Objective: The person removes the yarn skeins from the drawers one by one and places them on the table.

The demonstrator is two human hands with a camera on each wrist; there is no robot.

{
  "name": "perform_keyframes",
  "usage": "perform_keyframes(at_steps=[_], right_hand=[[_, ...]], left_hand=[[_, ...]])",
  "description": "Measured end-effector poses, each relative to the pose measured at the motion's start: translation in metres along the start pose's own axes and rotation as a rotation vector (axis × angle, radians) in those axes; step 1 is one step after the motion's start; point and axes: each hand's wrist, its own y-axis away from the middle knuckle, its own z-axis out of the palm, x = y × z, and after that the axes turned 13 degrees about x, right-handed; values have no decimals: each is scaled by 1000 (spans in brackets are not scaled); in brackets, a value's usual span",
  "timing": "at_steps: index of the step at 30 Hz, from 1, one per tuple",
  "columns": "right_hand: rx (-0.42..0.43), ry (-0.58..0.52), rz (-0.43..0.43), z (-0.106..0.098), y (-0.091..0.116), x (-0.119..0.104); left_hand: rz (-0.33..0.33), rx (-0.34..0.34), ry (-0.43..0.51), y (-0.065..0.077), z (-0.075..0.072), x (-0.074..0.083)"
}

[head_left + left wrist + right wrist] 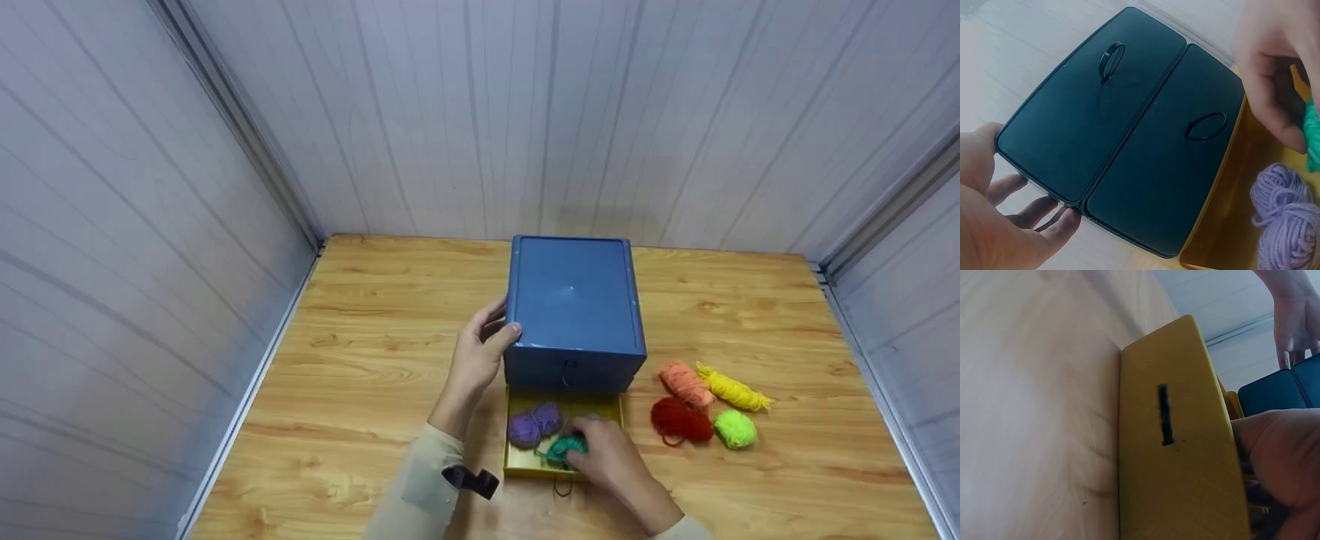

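A blue drawer cabinet [574, 296] stands on the wooden table, its lowest yellow drawer [521, 461] pulled out towards me. My left hand [472, 360] holds the cabinet at its left front corner, thumb on the top edge, the other fingers along the side. Inside the drawer, my right hand [611, 456] pinches a green yarn skein [561, 449]. Left of it lies a purple yarn skein [535, 425], tied in the middle. In the left wrist view, two dark drawer fronts [1089, 107] with black loop pulls appear closed. The right wrist view hides the yarn behind the drawer's front.
Right of the cabinet lie a salmon skein [686, 384], a yellow skein [733, 388], a dark red skein [681, 420] and a lime green ball [736, 429]. A pale panel wall [450, 112] stands behind the table [375, 337]. A black strap [471, 481] hangs at my left sleeve.
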Motion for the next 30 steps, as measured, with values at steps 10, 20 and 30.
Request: perform_keyframes(at_steps=[10, 20, 30], right_hand=[[113, -38, 11, -17, -4, -1], [178, -72, 73, -37, -4, 4], [209, -55, 140, -65, 10, 23]], left_hand=[[2, 3, 14, -2, 0, 0], [3, -1, 5, -1, -1, 1], [13, 0, 3, -2, 0, -1]])
